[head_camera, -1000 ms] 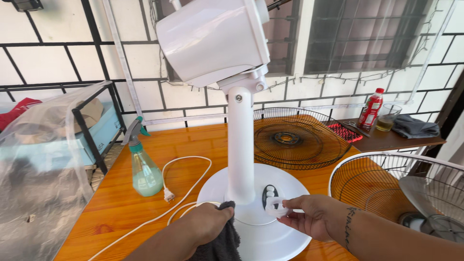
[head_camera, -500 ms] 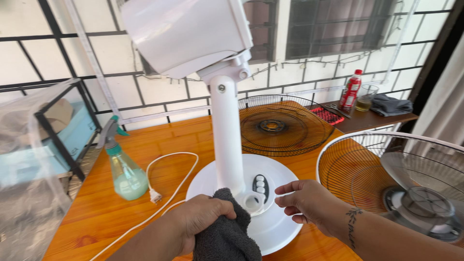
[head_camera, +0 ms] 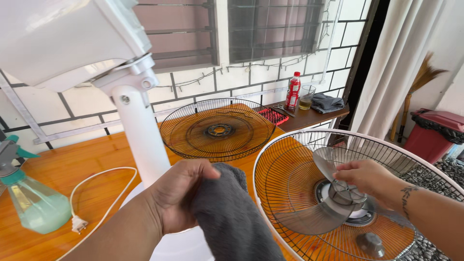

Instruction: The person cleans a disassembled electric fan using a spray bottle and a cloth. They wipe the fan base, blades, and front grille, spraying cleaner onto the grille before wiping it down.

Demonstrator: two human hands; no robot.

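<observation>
**Right hand shifted from the fan base to the loose blade**

Since the earlier frame, the right hand (head_camera: 363, 178) had left the white base of the stand fan (head_camera: 137, 130) and swung over to the translucent fan blade (head_camera: 323, 212), which lay inside the white wire guard (head_camera: 338, 140) at the right edge of the wooden table (head_camera: 77, 159). Its fingers were curled down around the blade's hub, thumb side toward the camera, apparently gripping it from above. The left hand (head_camera: 176, 193) had risen with the dark grey cloth (head_camera: 232, 217), fingers closed in a fist on its upper fold, just in front of the fan's white column.

Judging by the grip, lifting the blade cleanly would call for a straight upward pull by the hub, keeping the thin vanes off the guard wires, with the cloth held ready underneath.

Counted: one stand fan, one blade, two wire guards (the white one and a dark one (head_camera: 217, 129) lying flat behind), one green spray bottle (head_camera: 34, 205), one white power plug (head_camera: 79, 224), one red bottle (head_camera: 293, 91), one glass (head_camera: 306, 97), one folded grey rag (head_camera: 327, 103) on the side shelf.
</observation>
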